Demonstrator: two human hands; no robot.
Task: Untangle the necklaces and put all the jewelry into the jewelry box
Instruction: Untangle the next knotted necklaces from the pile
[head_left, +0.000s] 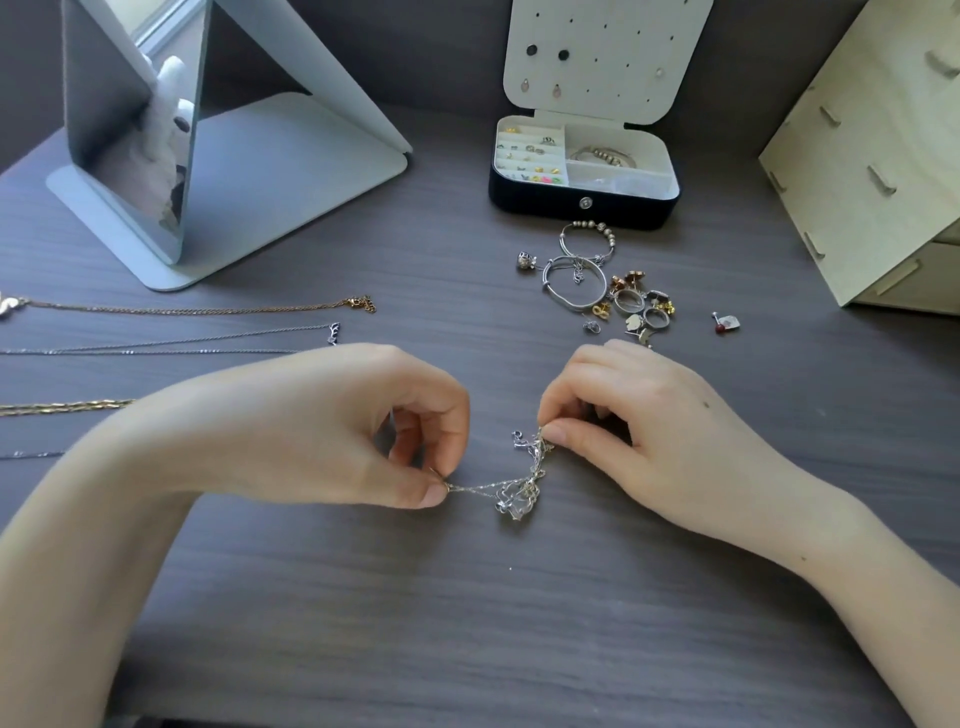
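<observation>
Right now the left hand (374, 431) pinches one strand and the right hand (639, 436) pinches the top of the tangled necklaces (519, 493) strung between them over the table (467, 623); I'd ease loops loose, not tug.

A bare left forearm (130, 493) comes in from 8 o'clock and a bare right forearm (831, 571) from 4 o'clock. The left grip (363, 415) and right grip (649, 431) have short, plain fingernails (434, 493). A small dark dot (706, 404) marks the back of the right grip, at 2 o'clock of its middle. A second small dot (804, 558) sits on the right forearm.
</observation>
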